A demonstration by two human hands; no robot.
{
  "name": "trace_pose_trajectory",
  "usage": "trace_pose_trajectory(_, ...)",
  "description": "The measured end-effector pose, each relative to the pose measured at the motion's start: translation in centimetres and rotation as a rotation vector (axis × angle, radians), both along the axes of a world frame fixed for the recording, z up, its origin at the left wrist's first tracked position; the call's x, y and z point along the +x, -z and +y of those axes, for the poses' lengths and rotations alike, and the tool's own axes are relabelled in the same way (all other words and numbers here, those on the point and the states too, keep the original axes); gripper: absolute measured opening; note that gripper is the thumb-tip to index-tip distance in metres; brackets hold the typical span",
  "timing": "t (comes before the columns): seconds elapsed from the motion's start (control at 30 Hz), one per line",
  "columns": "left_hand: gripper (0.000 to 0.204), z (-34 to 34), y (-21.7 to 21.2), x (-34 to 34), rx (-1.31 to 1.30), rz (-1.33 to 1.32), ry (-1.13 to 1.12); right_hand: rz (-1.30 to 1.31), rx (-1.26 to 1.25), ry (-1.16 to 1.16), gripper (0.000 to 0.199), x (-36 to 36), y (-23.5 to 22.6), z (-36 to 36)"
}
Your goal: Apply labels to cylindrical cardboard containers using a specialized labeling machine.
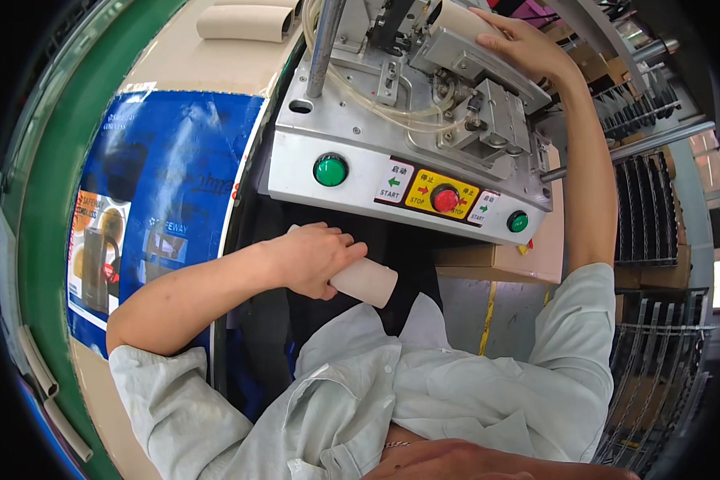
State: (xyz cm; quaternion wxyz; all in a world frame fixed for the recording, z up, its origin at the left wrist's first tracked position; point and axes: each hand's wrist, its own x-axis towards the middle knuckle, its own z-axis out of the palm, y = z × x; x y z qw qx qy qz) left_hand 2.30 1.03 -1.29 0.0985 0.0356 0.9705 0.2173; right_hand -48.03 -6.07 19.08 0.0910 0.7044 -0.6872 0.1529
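While the left hand (315, 260) grips a smooth beige tube (368, 283), the right hand (526, 48), grip unclear, touches another (458, 22) behind a metal plate (466, 62).

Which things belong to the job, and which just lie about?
With the job:
Beige piece in the left hand
Second beige piece, under the right hand
Metal machine
Likely: similar beige piece on the table

Apparently just lying about:
Blue printed sheet
Black racks
Cardboard box

From afar, I saw a creased, pale grey-green shirt (496, 400) with a small button (388, 369), sleeves (576, 328) ending around the left and right elbows (140, 330), and a linked chain (397, 444) at the near edge.
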Motion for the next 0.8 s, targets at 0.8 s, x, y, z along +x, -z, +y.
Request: trace_pose_trajectory(0.8,0.063,1.0,-3.0,-0.9,-0.083,0.308,-0.125,-0.132,-0.621,0.087,0.063,-8.1,7.2,1.6)
